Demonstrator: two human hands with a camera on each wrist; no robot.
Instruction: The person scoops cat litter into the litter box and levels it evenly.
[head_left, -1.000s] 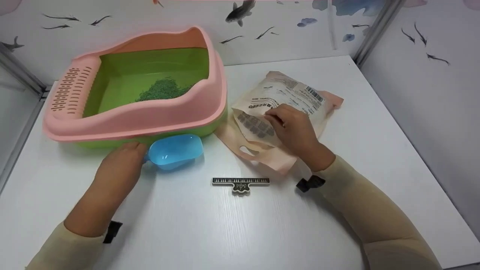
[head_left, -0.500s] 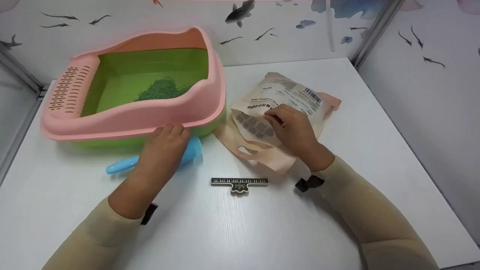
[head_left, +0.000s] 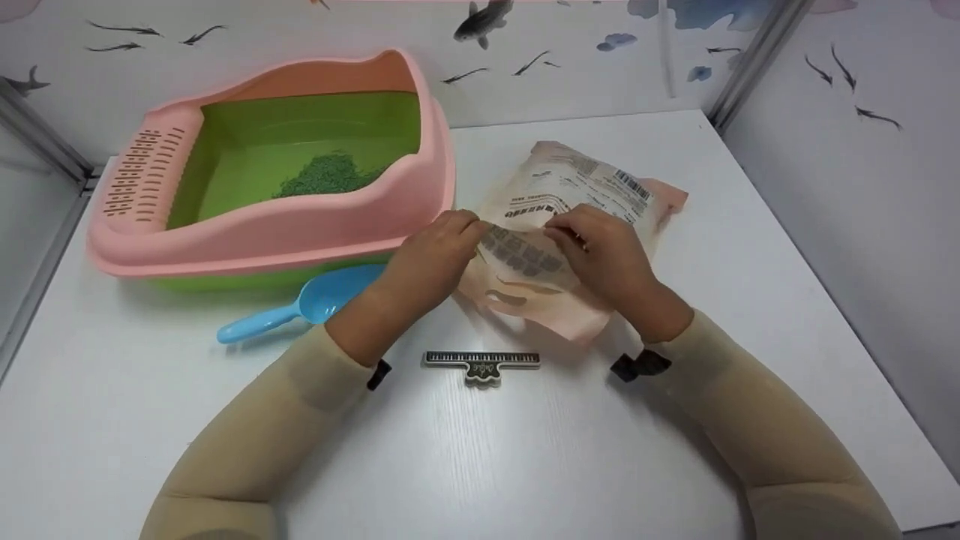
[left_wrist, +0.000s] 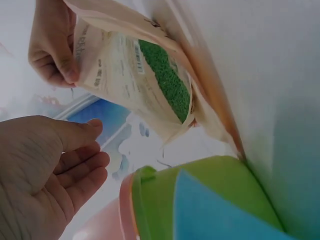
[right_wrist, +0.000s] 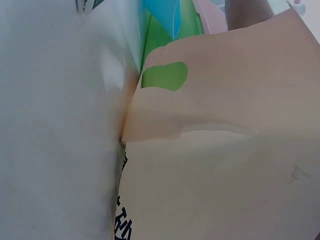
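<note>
A beige paper-like bag (head_left: 592,180) of green pellets (left_wrist: 167,75) lies on the table, its mouth gaping toward me. My right hand (head_left: 607,251) pinches the upper edge of that mouth. Near the bag's left corner is my left hand (head_left: 439,259); in the left wrist view its fingers are relaxed and parted from the thumb, with nothing between them. Under the left forearm, a blue scoop (head_left: 319,298) rests on the table, partly hidden. The right wrist view shows the bag's flap with a handle hole, and my right hand is out of that view.
A pink-rimmed green litter box (head_left: 262,244) stands at the back left, a small heap of green pellets (head_left: 326,176) on its floor. A clip with a piano-key pattern (head_left: 481,361) lies in front of the bag. Printed wall panels (head_left: 585,82) border the table.
My left hand has left the scoop's handle and moved right to the bag's left corner. The scoop stays on the table. My right hand still pinches the bag, shifted slightly right.
</note>
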